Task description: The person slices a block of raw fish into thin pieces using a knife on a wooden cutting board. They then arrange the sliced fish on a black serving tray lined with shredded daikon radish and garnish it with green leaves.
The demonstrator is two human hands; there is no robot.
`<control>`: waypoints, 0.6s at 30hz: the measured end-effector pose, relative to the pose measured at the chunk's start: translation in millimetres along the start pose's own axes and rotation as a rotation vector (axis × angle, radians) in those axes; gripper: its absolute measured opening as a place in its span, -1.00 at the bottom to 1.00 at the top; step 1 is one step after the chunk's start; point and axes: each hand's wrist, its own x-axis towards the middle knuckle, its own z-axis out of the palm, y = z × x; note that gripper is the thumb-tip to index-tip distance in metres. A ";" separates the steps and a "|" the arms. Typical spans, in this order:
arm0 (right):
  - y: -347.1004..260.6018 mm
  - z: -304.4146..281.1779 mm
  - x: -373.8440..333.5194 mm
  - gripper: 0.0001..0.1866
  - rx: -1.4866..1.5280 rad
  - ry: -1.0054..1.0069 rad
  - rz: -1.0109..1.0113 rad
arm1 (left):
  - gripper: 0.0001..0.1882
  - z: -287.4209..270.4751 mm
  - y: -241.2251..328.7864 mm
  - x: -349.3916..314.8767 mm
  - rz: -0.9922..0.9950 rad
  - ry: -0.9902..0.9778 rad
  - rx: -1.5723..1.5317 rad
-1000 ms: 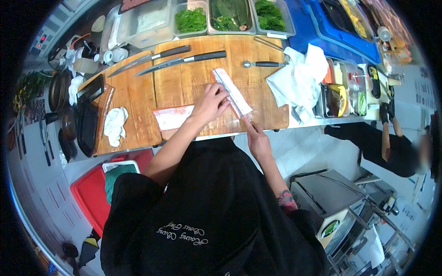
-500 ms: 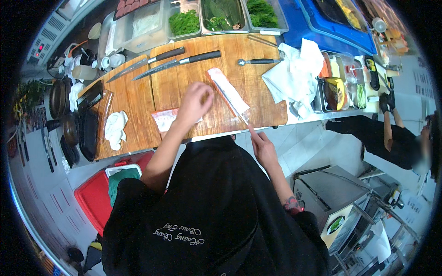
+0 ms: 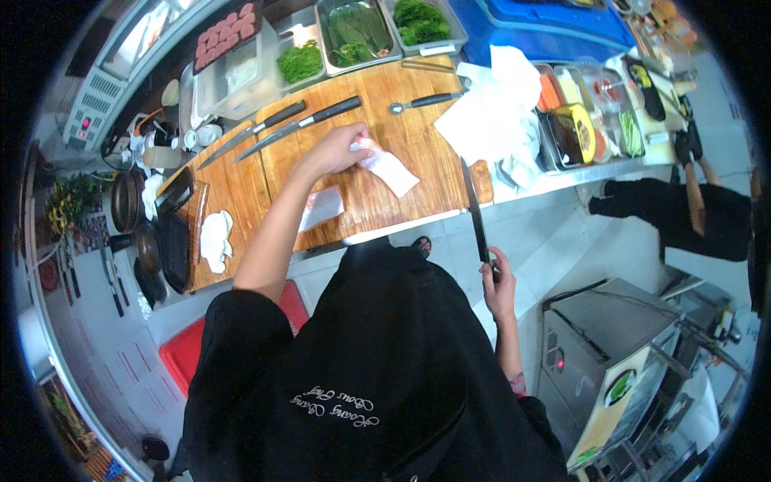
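Observation:
My left hand (image 3: pixel 336 151) is closed on the far end of a white strip with pinkish-orange edges, which looks like a fish fillet (image 3: pixel 392 171). The fillet slants across the wooden cutting board (image 3: pixel 377 209). A smaller pale fillet piece (image 3: pixel 323 209) lies on the board by my left forearm. To the right, my right hand (image 3: pixel 499 283) grips a long knife (image 3: pixel 476 210) by its dark handle, below the board's front edge. The blade points away from me, its tip over the board's right part, apart from the fillet.
Two knives (image 3: pixel 309 117) and a small dark-handled scoop (image 3: pixel 423 102) lie toward the board's far side. White cloths (image 3: pixel 502 104) are heaped at right beside a tray of ingredients (image 3: pixel 554 169). Containers of greens (image 3: pixel 420 22) line the back. Another person (image 3: pixel 675 201) stands far right.
My left hand has taken hold of the fillet's far end. The knife in my right hand has left the fillet and moved right. The whole view has shifted a little.

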 end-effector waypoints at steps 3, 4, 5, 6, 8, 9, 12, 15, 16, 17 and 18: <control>0.5 -2.7 1.9 -0.50 0.051 -0.025 0.017 | -0.77 3.6 40.2 -40.5 -0.009 -0.001 -0.438; 1.1 -5.1 3.5 -0.48 0.072 -0.028 0.028 | -0.79 7.5 54.1 -47.2 -0.032 -0.017 -0.632; 1.5 -7.1 5.9 -0.45 0.092 -0.032 0.039 | -0.80 9.9 66.8 -52.5 -0.013 -0.019 -0.699; 1.5 -10.9 9.4 -0.40 0.085 -0.048 0.013 | -0.81 12.2 79.7 -57.7 0.005 -0.017 -0.769; -5.3 -18.7 16.5 -0.42 0.039 -0.064 -0.018 | -0.82 16.6 106.0 -68.9 0.004 0.032 -0.911; -9.6 -22.0 20.5 -0.43 0.014 -0.081 -0.044 | -0.82 20.8 106.5 -73.6 0.004 0.077 -0.924; -11.5 -23.4 23.2 -0.45 -0.022 -0.049 -0.113 | -0.80 43.4 88.1 -82.1 -0.047 0.205 -1.023; -16.2 -17.2 24.8 -0.44 -0.128 -0.015 -0.203 | -0.76 76.2 30.3 -94.0 -0.208 0.303 -0.282; -18.3 -13.8 23.4 -0.44 -0.178 -0.004 -0.230 | -0.73 83.9 21.6 -101.7 -0.170 0.362 0.017; -22.0 -10.1 21.5 -0.44 -0.224 -0.012 -0.214 | -0.73 89.3 12.0 -102.1 -0.094 0.426 0.055; -25.2 -6.6 18.2 -0.44 -0.276 -0.020 -0.198 | -0.72 93.4 12.0 -100.1 -0.017 0.489 0.087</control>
